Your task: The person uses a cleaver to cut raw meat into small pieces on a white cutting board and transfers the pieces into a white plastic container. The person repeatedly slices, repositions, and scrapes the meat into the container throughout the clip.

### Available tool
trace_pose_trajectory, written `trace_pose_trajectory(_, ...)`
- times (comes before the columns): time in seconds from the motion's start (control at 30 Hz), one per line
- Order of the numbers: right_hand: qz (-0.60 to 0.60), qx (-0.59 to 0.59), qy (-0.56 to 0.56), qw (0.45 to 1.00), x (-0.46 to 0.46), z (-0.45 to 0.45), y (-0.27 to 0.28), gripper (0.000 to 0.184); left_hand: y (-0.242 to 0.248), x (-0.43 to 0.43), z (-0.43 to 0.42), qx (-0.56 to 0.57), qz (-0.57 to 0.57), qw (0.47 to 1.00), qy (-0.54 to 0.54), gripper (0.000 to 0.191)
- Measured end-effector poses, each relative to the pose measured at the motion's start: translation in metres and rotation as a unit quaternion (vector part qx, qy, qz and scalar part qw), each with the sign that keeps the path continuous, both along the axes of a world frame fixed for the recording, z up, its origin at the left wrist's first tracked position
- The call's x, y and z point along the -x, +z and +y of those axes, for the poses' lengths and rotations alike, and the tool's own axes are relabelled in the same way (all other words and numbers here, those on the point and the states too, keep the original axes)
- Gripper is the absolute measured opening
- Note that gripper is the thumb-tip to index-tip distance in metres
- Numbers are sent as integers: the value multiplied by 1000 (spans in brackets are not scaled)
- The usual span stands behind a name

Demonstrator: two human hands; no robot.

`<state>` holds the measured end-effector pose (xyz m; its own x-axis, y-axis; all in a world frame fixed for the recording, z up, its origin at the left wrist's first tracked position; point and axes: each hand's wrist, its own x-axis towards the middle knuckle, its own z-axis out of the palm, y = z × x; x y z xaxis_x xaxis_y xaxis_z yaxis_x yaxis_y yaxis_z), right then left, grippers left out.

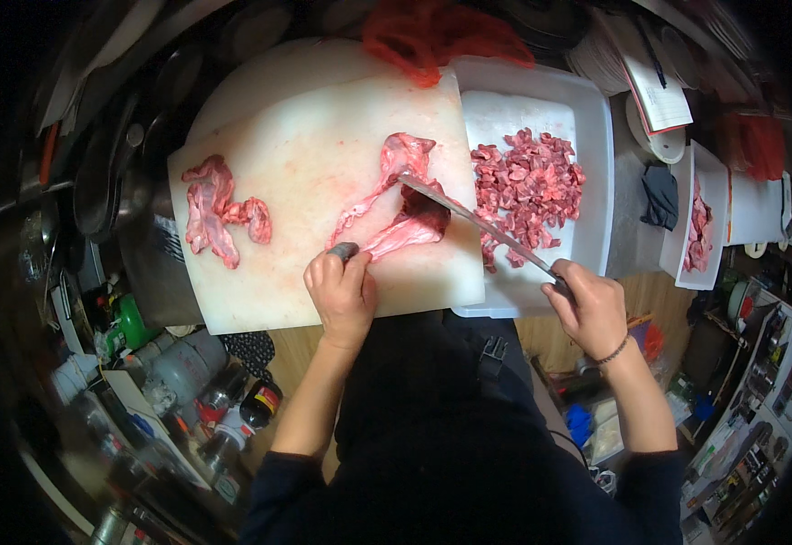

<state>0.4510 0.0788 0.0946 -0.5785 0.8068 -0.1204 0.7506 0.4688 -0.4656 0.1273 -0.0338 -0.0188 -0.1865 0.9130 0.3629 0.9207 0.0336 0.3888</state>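
Note:
My right hand (588,306) grips the handle of a long knife (481,223), whose tip rests on a piece of raw meat (404,155) on the white cutting board (314,146). My left hand (341,289) is closed around a small dark grey object (343,251), perhaps a finger guard or a handle, by the lower end of the same meat. A darker flap of meat (423,221) lies under and below the blade. At the board's left side are other raw pieces (213,211). Many cut chunks (529,180) fill part of a white plastic tub (597,204) on the right.
A red mesh bag (437,37) lies over the board's far edge. Further right are an open notebook (658,85) with a pen, a dark cloth (660,197) and a narrow white tray (683,225) holding meat. A gas cylinder (188,368) and bottles stand below left.

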Motion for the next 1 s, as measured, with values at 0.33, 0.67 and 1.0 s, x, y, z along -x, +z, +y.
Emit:
trace_pose_trajectory(0.33,-16,14,125,992,15,21,-10,21,-15,-51,32,-21,-63,996,-67,28)
trace_pose_trajectory(0.67,-60,60,157,984,79,45,-39,32,-26,-50,31,-29,-64,996,-58,28)
trace_pose_trajectory(1.0,-80,71,87,990,32,26,-23,29,-12,-5,3,16,-18,993,-115,32)
